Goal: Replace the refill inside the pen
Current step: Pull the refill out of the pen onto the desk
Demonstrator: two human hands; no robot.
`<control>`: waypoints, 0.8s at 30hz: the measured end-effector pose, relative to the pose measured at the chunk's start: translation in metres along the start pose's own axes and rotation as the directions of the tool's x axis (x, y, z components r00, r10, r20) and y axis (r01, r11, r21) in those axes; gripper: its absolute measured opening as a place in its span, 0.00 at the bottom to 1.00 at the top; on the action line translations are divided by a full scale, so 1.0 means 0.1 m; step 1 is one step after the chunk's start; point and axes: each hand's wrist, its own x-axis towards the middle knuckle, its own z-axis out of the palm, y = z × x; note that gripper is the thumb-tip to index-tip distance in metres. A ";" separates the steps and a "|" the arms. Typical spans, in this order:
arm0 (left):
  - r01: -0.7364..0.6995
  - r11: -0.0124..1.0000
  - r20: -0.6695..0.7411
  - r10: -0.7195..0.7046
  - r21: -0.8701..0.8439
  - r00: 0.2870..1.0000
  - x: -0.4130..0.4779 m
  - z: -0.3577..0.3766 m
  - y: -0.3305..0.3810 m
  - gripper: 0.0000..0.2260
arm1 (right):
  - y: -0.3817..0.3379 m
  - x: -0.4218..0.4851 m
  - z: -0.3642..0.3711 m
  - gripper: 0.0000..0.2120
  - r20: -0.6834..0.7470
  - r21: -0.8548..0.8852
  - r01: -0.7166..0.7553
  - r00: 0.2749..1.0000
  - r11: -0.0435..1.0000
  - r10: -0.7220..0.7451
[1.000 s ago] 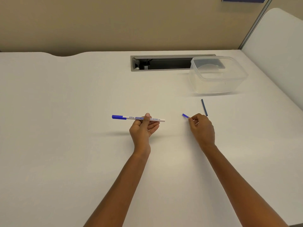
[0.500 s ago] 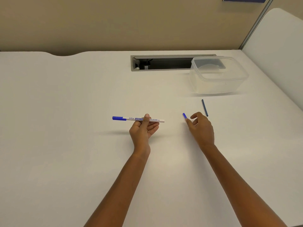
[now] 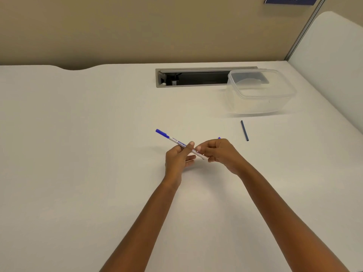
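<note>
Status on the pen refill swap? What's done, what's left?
Done: a small blue piece, probably the end plug, lies on the table just beyond the right hand, so the pen looks opened. In hand: the left hand grips the barrel and the right pinches its rear end. Left: the dark refill lies on the table, apart from both hands; old or new, cannot tell.

Two bare forearms and their grips, seen from above by the head camera.
The left grip (image 3: 177, 160) and right grip (image 3: 222, 154) are uncovered, and short fingernails show on the left thumb and one right fingertip. The left forearm (image 3: 141, 222) and right forearm (image 3: 284, 213) are slim, sleeveless from wrist to the lower edge of view.
</note>
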 end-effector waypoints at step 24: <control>-0.206 -0.008 0.193 0.389 0.979 0.901 0.57 -0.50 -0.20 0.22 | 0.10 0.21 0.13 0.06 -0.337 -0.244 0.102 0.924 0.964 -0.183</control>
